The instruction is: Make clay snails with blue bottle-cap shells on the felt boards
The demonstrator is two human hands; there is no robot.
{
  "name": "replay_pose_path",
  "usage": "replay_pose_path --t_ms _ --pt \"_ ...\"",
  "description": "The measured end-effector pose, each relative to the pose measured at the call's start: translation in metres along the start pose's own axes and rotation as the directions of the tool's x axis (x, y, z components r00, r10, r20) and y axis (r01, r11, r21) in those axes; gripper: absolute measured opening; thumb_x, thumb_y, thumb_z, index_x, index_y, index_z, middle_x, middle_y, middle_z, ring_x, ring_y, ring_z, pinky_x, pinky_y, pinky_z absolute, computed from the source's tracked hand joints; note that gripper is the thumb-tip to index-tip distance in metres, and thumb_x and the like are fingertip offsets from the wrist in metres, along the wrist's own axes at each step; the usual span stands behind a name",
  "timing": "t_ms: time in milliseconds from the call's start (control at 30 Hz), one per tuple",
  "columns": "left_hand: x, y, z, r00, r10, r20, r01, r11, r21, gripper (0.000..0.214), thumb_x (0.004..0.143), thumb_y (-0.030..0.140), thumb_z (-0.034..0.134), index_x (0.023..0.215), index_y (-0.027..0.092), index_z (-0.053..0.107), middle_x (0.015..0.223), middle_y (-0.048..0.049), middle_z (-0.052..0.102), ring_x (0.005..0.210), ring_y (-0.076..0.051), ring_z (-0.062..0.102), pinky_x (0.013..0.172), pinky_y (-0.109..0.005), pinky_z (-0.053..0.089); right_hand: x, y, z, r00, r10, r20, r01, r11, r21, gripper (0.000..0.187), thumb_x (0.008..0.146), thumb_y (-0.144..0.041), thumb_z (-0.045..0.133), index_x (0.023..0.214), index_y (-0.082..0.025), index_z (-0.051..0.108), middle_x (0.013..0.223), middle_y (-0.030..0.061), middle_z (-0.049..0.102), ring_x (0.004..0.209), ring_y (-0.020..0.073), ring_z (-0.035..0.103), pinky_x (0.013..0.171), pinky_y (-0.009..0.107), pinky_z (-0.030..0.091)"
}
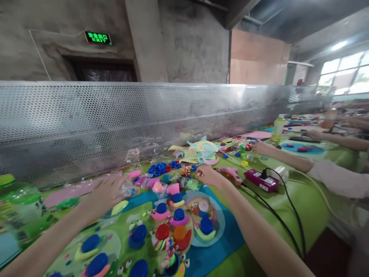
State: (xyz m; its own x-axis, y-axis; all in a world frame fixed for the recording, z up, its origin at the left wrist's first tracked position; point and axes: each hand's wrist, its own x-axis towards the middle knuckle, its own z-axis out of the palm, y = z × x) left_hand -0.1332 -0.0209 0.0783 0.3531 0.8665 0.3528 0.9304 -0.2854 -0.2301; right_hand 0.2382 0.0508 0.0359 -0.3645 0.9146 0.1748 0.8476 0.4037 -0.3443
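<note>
My left hand (106, 192) reaches over the left side of the table, slightly blurred, with its fingers stretched out. A crumpled clear plastic bag (127, 189) lies at its fingertips; I cannot make out a grip on it. My right hand (208, 175) is closed with curled fingers beside a small figurine (188, 171); whatever it may hold is hidden. Between the hands lie bagged pink clay (173, 188), bagged green clay (192, 184) and a heap of blue bottle caps (158, 168). Nearer me, clay snails with cap shells, such as one with a red cap (162, 231), stand on a decorated board (144, 215).
A green bottle (24, 211) stands at left. On the right are a purple power strip (261, 181) with black cables, a pink glue gun (230, 174) and another person's arm (282, 157). Paper strips (203, 150) lie before a perforated metal screen (115, 123).
</note>
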Motion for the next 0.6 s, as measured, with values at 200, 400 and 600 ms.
replay_pose_path --t_ms 200,400,600 --pt "0.019 0.013 0.024 0.984 0.031 0.174 -0.039 0.998 0.046 0.053 0.079 0.02 0.059 0.127 0.014 0.038 0.129 -0.0134 0.045 0.118 -0.027 0.043 0.098 -0.048 0.035 -0.001 -0.012 0.004 0.996 -0.079 0.042 0.081 0.996 -0.049 0.029 0.087 -0.033 0.053 0.109 -0.014 0.054 0.11 0.0078 0.055 0.099 0.0205 0.054 0.085 0.042 0.046" --pt "0.005 0.039 0.021 0.981 -0.008 0.195 -0.014 0.994 0.113 0.056 0.079 0.008 0.054 0.13 0.015 0.034 0.128 -0.0124 0.046 0.118 -0.027 0.043 0.096 -0.049 0.038 0.006 -0.008 0.018 0.991 -0.116 0.063 0.119 0.992 -0.049 0.032 0.087 -0.033 0.053 0.113 -0.014 0.052 0.112 0.0083 0.054 0.099 0.0206 0.055 0.084 0.042 0.046" --pt "0.002 0.044 0.005 0.997 -0.022 0.074 0.011 0.99 0.142 0.056 0.074 -0.006 0.029 0.125 0.013 0.042 0.123 -0.0149 0.051 0.112 -0.029 0.049 0.088 -0.049 0.042 0.002 -0.007 0.014 0.989 -0.144 -0.018 0.144 0.989 -0.019 0.027 0.086 -0.032 0.055 0.106 -0.014 0.056 0.113 0.008 0.054 0.103 0.0217 0.052 0.088 0.044 0.043"
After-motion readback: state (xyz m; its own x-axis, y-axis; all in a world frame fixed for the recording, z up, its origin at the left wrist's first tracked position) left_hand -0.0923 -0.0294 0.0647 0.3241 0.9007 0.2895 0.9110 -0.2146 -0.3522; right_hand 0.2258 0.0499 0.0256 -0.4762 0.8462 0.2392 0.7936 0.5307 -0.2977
